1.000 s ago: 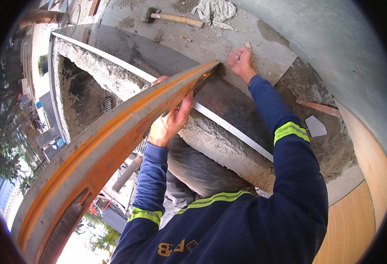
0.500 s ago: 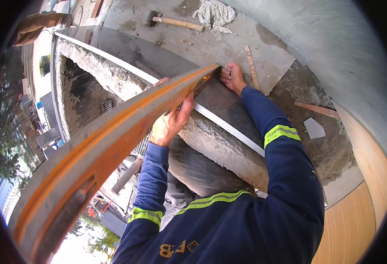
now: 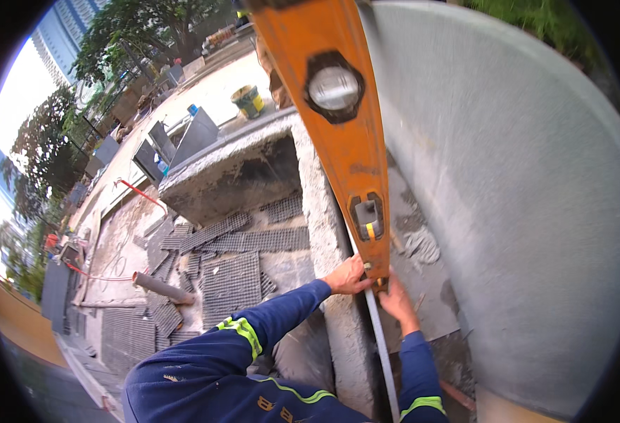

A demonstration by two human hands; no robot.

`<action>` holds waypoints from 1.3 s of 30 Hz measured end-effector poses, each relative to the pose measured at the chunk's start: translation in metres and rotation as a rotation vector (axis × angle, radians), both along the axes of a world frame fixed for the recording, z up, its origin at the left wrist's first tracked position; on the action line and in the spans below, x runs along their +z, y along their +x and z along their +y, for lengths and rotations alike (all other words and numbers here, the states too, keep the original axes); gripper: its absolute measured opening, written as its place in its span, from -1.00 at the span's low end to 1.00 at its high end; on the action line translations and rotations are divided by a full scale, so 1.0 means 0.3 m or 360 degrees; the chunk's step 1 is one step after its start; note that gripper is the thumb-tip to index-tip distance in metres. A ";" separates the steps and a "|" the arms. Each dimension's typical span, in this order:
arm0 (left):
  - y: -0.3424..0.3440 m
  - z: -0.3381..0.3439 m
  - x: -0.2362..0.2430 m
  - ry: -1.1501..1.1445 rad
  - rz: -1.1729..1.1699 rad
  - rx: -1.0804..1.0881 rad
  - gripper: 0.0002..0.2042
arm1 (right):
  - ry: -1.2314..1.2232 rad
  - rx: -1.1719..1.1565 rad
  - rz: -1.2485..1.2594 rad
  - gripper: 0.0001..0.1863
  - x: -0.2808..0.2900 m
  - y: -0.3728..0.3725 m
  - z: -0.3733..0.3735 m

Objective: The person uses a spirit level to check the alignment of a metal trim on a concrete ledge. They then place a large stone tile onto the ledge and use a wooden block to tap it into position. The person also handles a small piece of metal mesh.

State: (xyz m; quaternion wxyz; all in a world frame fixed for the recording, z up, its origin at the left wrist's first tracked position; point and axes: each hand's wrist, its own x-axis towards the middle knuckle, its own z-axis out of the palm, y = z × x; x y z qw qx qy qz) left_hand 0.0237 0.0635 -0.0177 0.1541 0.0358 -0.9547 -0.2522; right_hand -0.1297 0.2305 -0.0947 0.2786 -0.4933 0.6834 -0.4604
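Note:
A long orange spirit level [image 3: 366, 151] runs from the top of the view down to a rough wall, with its vials facing me. My left hand [image 3: 346, 276] closes on the left side of its lower end. On the other side of that end is my right hand [image 3: 398, 299], its fingers curled against the level and partly hidden. Below both hands runs a narrow pale strip [image 3: 378, 335] along the slab's edge. The rough concrete wall [image 3: 318, 204] stands just left of the level.
A tall curved grey panel [image 3: 500, 183] rises close on the right. Black grid mats [image 3: 234, 285] and a pipe [image 3: 163, 287] lie at the left. Farther off stands a bucket [image 3: 247, 102]. A crumpled cloth [image 3: 421, 245] lies beyond my right hand.
The level has swung from pointing toward the lower left to rising toward the top. My right hand, a fist beside its end before, is now against it. My view has turned.

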 end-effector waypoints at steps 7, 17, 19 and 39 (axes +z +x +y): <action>0.001 0.015 -0.008 0.0044 -0.0114 0.0042 -0.51 | 0.0323 -0.0072 -0.0046 -0.23 0.150 0.035 0.019; 0.007 0.023 0.009 0.0129 -0.0198 0.0091 -0.51 | 0.0247 -0.0106 0.0070 -0.30 0.117 0.048 0.021; 0.007 0.026 0.022 0.0166 -0.0228 0.0102 -0.51 | 0.0227 -0.0119 0.0090 -0.31 0.116 0.046 0.020; 0.018 0.038 0.037 0.0099 -0.0153 0.0093 -0.54 | 0.0230 -0.0155 0.0084 -0.28 0.131 0.048 0.029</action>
